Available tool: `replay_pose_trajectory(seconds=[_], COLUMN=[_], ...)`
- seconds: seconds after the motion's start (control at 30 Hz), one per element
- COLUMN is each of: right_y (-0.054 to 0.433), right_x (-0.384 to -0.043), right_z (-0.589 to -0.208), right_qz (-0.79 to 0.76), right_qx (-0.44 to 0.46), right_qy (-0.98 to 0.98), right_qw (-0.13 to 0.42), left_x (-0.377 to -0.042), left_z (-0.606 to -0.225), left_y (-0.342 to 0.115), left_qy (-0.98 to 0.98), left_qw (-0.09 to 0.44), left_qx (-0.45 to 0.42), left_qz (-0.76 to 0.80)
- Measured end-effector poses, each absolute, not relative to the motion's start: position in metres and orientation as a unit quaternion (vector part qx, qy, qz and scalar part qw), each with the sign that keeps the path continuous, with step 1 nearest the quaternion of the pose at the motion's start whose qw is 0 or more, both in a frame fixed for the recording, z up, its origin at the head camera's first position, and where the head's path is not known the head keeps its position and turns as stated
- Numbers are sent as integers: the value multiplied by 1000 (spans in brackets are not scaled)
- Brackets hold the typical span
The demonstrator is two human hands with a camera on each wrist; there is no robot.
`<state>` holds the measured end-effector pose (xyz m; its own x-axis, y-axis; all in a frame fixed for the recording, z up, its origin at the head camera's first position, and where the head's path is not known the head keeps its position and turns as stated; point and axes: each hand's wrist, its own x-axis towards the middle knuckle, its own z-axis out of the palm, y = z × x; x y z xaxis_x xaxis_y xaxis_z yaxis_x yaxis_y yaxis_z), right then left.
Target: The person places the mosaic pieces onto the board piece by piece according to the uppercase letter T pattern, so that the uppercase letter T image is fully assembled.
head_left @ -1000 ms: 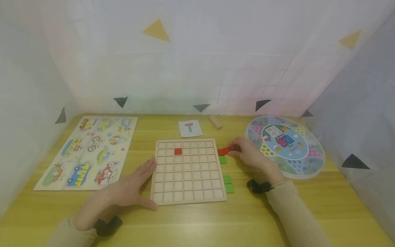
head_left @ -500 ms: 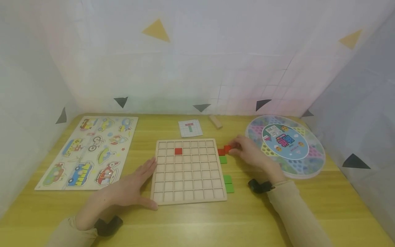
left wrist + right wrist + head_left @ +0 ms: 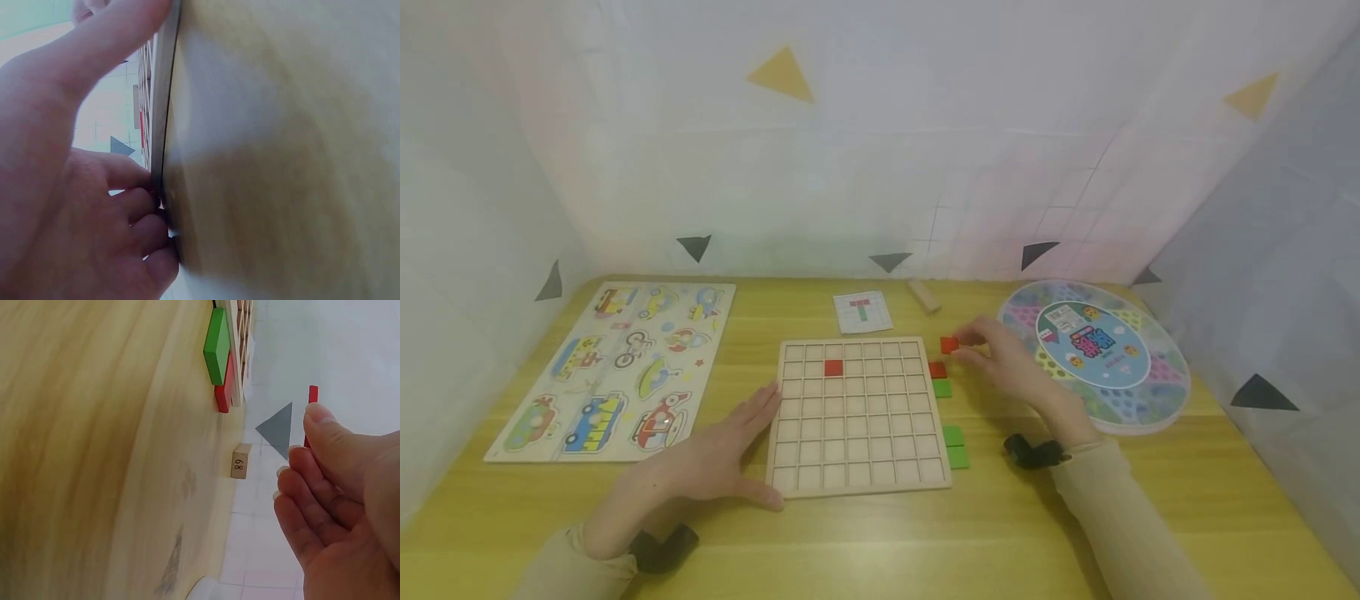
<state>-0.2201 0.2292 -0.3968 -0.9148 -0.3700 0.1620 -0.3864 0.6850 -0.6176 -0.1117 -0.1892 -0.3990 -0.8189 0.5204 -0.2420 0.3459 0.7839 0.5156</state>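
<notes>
In the head view, my left hand (image 3: 718, 454) rests against the left side of a wooden grid board (image 3: 857, 431). Its fingers lie along that edge and its thumb reaches the near left corner. A red square tile (image 3: 833, 367) sits in one cell of the board's second row. Beyond the board's right edge, my right hand (image 3: 1011, 371) pinches another red square tile (image 3: 950, 344) between thumb and fingers. The right wrist view has this tile edge-on, raised above the table. Below it, a red tile (image 3: 937, 370) and a green tile (image 3: 942, 388) lie beside the board.
Two more green tiles (image 3: 956, 447) lie by the board's right side. Behind it are a pattern card (image 3: 862, 312) and a small wooden block (image 3: 923, 296). A vehicle puzzle board (image 3: 647, 333) is at left, a round clear-edged box (image 3: 1093, 354) at right.
My right hand has lifted the pinched red tile away from the other red tile, up and slightly toward the back. My left hand and the board have stayed put.
</notes>
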Motion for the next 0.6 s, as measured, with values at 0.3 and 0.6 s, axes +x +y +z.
replay_pose_trajectory(seconds=[0.3,0.6], right_y=[224,217], right_x=[-218,-215], right_z=[-397,-394], right_qz=[332,323], right_qx=[214,239], right_qy=[-919,-915], right_qw=[9,26], left_x=[-112,-112], left_z=[-400,-399], left_y=[-190,-189], left_qy=[925,925], left_qw=[187,187], left_qx=[238,237], left_qz=[232,232])
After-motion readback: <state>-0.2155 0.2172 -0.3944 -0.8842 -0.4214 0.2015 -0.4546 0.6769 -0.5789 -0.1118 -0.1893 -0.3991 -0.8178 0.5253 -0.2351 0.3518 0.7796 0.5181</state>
